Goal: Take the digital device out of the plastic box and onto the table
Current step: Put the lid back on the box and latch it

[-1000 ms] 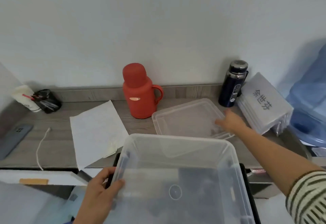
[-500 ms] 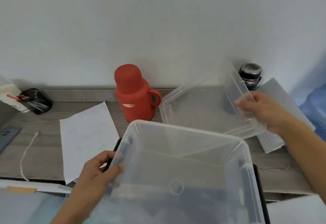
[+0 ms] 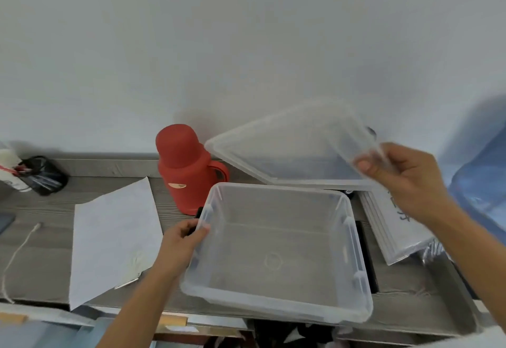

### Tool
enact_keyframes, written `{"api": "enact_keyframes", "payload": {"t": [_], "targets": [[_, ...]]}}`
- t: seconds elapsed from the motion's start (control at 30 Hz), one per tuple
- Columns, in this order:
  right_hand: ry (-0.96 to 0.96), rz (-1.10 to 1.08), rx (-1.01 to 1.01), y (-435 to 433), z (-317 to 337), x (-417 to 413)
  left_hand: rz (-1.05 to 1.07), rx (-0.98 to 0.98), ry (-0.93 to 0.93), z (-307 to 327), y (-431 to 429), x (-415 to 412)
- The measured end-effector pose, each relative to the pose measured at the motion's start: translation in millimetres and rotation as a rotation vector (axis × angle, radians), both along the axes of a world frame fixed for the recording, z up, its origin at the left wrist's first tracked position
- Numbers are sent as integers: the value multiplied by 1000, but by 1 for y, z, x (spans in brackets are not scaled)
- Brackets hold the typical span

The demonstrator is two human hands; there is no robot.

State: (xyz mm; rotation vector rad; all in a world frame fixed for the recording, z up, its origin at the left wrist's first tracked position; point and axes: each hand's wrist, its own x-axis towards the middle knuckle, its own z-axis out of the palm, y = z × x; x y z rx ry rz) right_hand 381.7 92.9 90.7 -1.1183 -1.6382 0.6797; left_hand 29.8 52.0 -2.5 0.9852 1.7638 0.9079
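A clear plastic box (image 3: 273, 305) sits open near the table's front edge and looks empty inside. My left hand (image 3: 183, 241) grips its left rim. A dark flat object (image 3: 368, 260) lies under the box, showing along its right side and by my left fingers; I cannot tell what it is. My right hand (image 3: 405, 180) pinches the right corner of the clear lid (image 3: 287, 150), which hangs tilted in the air above the box's far side.
A red thermos (image 3: 186, 167) stands just left of the box's far corner. A white paper sheet (image 3: 115, 241) lies to the left, with a white cable (image 3: 19, 249) and black pouch (image 3: 43, 175) beyond. Labelled plastic sleeves (image 3: 397, 235) and a blue water jug (image 3: 482, 183) are on the right.
My right hand took the lid off the table and raised it, tilted, above the box. My left hand pushed the box farther onto the table.
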Motion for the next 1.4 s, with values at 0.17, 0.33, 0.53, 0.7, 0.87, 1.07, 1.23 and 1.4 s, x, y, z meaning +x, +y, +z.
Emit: {"api": "enact_keyframes", "payload": {"t": [0.17,0.33,0.53,0.7,0.87,1.07,1.23,1.4], "targets": [[-299,168,204,-27,-46,-14,282,152,-251,12,19,-10],[-621,271,437,-43,-66,-17,137,199,-126,29,32,-6],[-736,408,63,-55,-74,-7,-54,203,97,25,45,10],[-787,166,-80,-51,-91,3,-71,140,365,19,31,11],[-679,-177,-100,-41,-104,5,-149,211,578,9,-18,11],[-442,-322,-248,-13,-107,-2,-140,244,698,7,-44,8],[-279,-281,-408,-8,-99,-6,-135,270,683,11,-48,-1],[-222,-275,-463,-11,-96,-7,-61,294,527,9,-29,-12]]}}
